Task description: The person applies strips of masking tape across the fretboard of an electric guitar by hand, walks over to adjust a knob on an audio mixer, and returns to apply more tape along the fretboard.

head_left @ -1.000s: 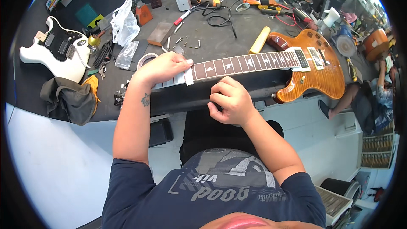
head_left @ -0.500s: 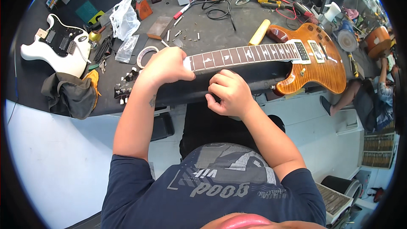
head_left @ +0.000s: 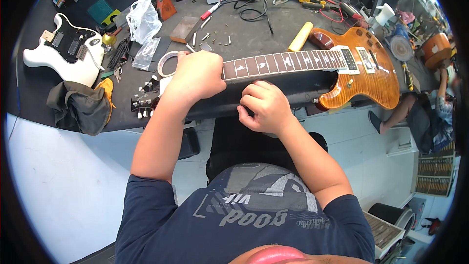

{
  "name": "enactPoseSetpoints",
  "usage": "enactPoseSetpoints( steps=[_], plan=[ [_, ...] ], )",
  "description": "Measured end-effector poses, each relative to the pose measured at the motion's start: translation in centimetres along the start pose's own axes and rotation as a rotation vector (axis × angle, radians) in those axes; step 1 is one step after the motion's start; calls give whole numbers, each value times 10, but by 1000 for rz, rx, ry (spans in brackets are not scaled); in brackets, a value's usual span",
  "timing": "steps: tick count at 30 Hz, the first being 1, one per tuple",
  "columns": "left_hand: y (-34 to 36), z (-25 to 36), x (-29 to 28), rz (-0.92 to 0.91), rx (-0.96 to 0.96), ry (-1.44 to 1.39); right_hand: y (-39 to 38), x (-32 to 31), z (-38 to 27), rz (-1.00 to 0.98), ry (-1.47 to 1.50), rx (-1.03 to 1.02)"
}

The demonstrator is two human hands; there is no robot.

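Observation:
An amber electric guitar (head_left: pixel 371 85) lies across the bench, its dark inlaid fretboard (head_left: pixel 273 63) running left to a black headstock (head_left: pixel 142 97). My left hand (head_left: pixel 195 73) is closed over the neck toward the headstock end, covering that stretch of frets; its fingertips are mostly hidden. My right hand (head_left: pixel 262 105) has curled fingers just below the fretboard's near edge; whether anything is inside them cannot be made out. A tape roll (head_left: pixel 168 64) sits behind my left hand, and a yellow block (head_left: pixel 300 36) lies behind the neck.
A white guitar body (head_left: pixel 39 58), dark cloth (head_left: pixel 78 107) and plastic bag (head_left: pixel 142 22) occupy the bench's left. Small metal pins, cables and hand tools are at the back, a grinding wheel (head_left: pixel 399 48) at the right. Another person's leg (head_left: pixel 395 117) shows at far right.
My left hand has rolled forward over the neck, covering the white strip seen there earlier. My right hand and the guitar appear slightly higher in the picture, with little change in pose.

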State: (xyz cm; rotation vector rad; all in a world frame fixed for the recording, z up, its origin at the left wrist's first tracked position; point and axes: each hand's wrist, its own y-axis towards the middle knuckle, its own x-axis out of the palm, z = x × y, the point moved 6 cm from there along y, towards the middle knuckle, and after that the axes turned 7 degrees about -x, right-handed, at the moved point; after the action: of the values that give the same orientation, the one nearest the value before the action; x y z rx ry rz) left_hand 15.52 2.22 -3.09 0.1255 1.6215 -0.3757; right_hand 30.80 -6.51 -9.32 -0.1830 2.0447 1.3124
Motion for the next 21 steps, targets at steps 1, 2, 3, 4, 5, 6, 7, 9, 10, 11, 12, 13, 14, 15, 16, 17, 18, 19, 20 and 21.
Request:
enactPoseSetpoints(
  steps=[1, 2, 3, 4, 5, 6, 7, 9, 10, 11, 12, 13, 14, 15, 16, 17, 18, 19, 20, 21],
  plan=[
    [-4, 3, -1, 73, 29, -17, 0, -1, 0, 0, -1, 5],
    [-6, 4, -3, 146, 58, -34, 0, -1, 0, -1, -3, 11],
    [-5, 4, -1, 144, 59, -36, 0, -1, 0, -2, -3, 12],
    [-2, 1, 0, 114, 47, -79, 1, -1, -1, 0, -10, 6],
    [-1, -2, 3, 84, 34, -123, 2, -1, -1, 3, -19, -1],
    [-1, -3, 6, 84, 33, -124, 2, -1, -2, 2, -17, -2],
    [0, -3, 7, 111, 35, -120, 2, -1, -2, 9, -24, 2],
    [-2, -2, 4, 140, 38, -117, 2, -1, -2, 17, -31, 5],
    [-6, 3, -1, 171, 85, -226, 1, -1, -2, 21, -30, 3],
    [-8, 7, -7, 201, 132, -335, 0, -2, -2, 26, -29, 2],
    [-4, 11, -9, 201, 135, -336, 0, -2, -1, 25, -32, 3],
    [1, 16, -11, 167, 173, -330, 2, -2, -1, 31, -28, -12],
    [7, 22, -12, 134, 210, -324, 3, -2, -3, 36, -25, -27],
    [15, 27, -10, 125, 226, -272, 3, -1, -4, 35, -22, -29],
    [18, 30, -16, 127, 223, -272, 3, -1, -4, 35, -24, -27],
    [21, 33, -19, 39, 190, -197, 3, 0, -4, 36, -25, -26],
    [22, 36, -18, -47, 156, -122, 4, 0, -4, 36, -23, -30],
    [22, 41, -15, -47, 158, -122, 4, 0, -4, 33, -39, -21],
    [20, 44, -13, 39, 116, -86, 4, 1, -3, 30, -55, -13],
    [17, 47, -13, 126, 74, -49, 4, 1, -3, 31, -56, -15]
  ],
)
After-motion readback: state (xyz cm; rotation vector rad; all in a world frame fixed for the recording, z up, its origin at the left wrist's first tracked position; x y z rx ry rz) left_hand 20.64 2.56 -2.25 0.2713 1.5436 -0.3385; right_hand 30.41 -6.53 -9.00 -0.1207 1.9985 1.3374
